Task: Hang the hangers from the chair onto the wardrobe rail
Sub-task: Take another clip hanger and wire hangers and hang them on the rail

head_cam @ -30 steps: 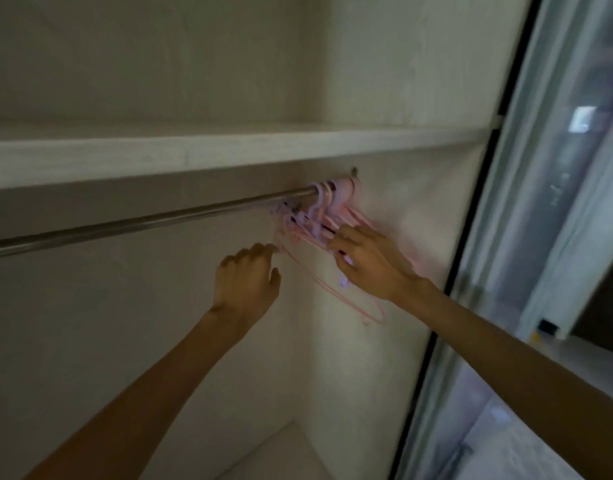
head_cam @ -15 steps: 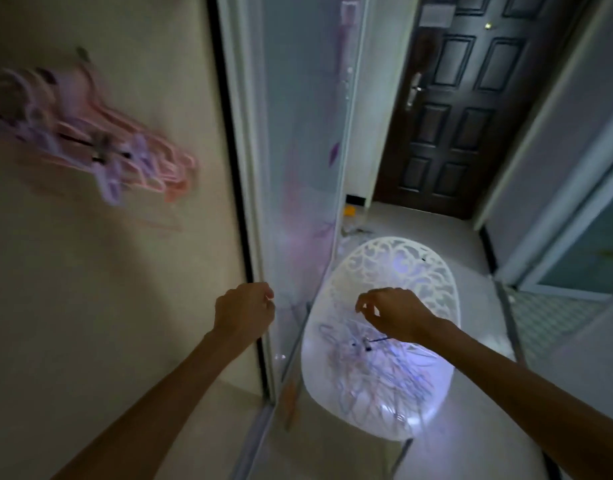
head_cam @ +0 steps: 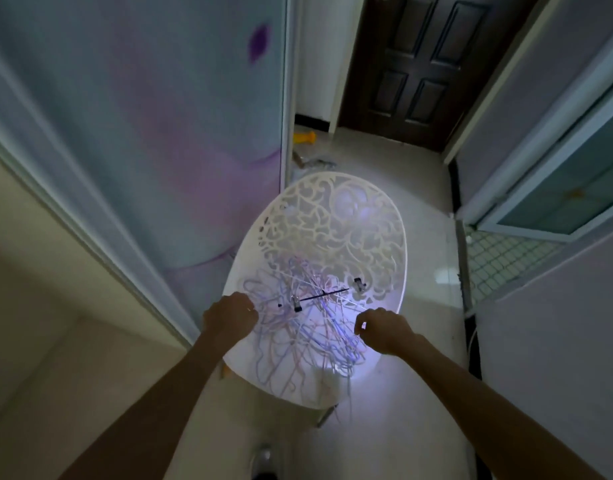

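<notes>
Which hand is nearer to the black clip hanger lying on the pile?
The left hand: it hovers just beside the black clip hanger's near-left clip. The right hand is over the pile's right edge, farther from the bar.

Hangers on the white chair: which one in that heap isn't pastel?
The black clip hanger, a thin dark bar with metal clips, lying across the top of the tangled pink and lilac hangers.
</notes>
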{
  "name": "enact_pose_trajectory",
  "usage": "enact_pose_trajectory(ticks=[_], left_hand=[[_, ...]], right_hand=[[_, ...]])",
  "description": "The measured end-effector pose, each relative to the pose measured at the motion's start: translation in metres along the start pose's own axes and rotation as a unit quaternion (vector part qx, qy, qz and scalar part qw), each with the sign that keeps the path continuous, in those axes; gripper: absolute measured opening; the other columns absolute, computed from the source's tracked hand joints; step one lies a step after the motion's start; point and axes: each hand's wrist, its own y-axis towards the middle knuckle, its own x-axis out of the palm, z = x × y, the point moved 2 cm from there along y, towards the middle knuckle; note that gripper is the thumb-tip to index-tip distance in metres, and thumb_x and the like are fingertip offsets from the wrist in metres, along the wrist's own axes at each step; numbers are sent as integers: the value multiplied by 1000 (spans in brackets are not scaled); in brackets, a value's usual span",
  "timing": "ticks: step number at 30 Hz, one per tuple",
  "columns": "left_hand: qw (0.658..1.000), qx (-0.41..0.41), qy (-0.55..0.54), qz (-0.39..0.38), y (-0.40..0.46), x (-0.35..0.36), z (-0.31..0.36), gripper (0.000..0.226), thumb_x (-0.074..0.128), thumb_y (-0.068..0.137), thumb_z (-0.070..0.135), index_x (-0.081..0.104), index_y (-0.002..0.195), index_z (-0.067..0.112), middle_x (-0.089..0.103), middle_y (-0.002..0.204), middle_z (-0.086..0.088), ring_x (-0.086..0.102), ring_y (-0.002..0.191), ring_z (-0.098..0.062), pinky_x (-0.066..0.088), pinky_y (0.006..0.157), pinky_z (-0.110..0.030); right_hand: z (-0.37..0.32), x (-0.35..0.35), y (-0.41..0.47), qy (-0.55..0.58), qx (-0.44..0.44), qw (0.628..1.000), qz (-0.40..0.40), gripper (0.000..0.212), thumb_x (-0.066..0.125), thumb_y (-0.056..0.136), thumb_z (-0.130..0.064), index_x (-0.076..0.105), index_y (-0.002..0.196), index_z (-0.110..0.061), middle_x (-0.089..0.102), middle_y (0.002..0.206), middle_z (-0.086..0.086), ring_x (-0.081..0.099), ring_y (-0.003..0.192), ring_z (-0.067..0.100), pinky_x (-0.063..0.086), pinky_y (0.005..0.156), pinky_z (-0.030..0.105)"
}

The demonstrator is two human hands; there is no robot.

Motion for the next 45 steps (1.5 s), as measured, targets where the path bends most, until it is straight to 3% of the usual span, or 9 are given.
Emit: enact_pose_trajectory(ticks=[14,20,25,29,34,38,40,43,45], left_hand=[[942,-195,-182,-202,156,153,-41,63,57,89,30,33,142,6,39,145,-15,44,129,-30,40,106,-36],[871,-279,-378,-142,174,202,-48,14,55,93,17,52,81,11,56,74,-8,57,50,-6,43,54,-21],[916,-211,-338,-50,166,210,-52,36,62,89,27,51,117,9,62,104,-10,67,84,-34,53,72,-38],[963,-147,-221,47,154,192,-43,52,66,85,25,47,130,7,57,124,-11,61,110,-28,47,88,-36],[955,-184,-233,22,143,180,-27,65,68,84,23,37,139,8,44,137,-17,50,122,-32,42,101,-41],[860,-312,-405,-7,126,178,-10,59,66,85,20,40,134,0,52,120,-15,52,112,-32,38,107,-43],[787,-358,-497,-71,111,180,-2,21,59,90,19,55,103,4,51,84,-4,53,81,-20,45,99,-43],[682,-354,-628,-122,91,182,11,10,52,93,13,59,87,10,54,85,-6,52,76,-15,49,77,-32],[705,-325,-619,-115,88,182,18,13,53,92,11,60,103,10,61,91,-3,58,81,-13,46,72,-25]], right_hand=[[30,95,225,-96,1,995,12,50,44,91,-15,32,140,-12,40,141,10,35,132,29,34,105,41],[47,152,255,-159,-30,987,14,50,33,98,-19,22,147,-14,30,151,5,29,139,24,12,115,44],[45,148,272,-177,-110,975,74,23,81,64,-19,64,80,-20,65,72,1,63,73,23,43,72,33],[58,149,270,30,-85,996,21,10,40,95,-12,46,103,-12,59,97,12,58,85,35,43,65,38],[66,145,250,211,-20,976,46,17,37,99,-30,46,99,-16,55,68,5,55,66,32,39,57,36],[61,148,230,246,9,969,1,21,41,96,-43,43,85,-25,46,54,-4,49,54,21,31,49,30],[58,150,214,272,3,961,47,17,41,98,-34,42,84,-23,42,52,-4,45,51,19,28,49,32],[51,151,197,341,-16,936,88,11,40,99,-28,44,88,-25,45,54,-2,46,51,19,29,49,33],[46,150,196,345,-37,936,51,9,44,97,-34,49,93,-28,52,59,-1,52,56,20,36,54,34]])
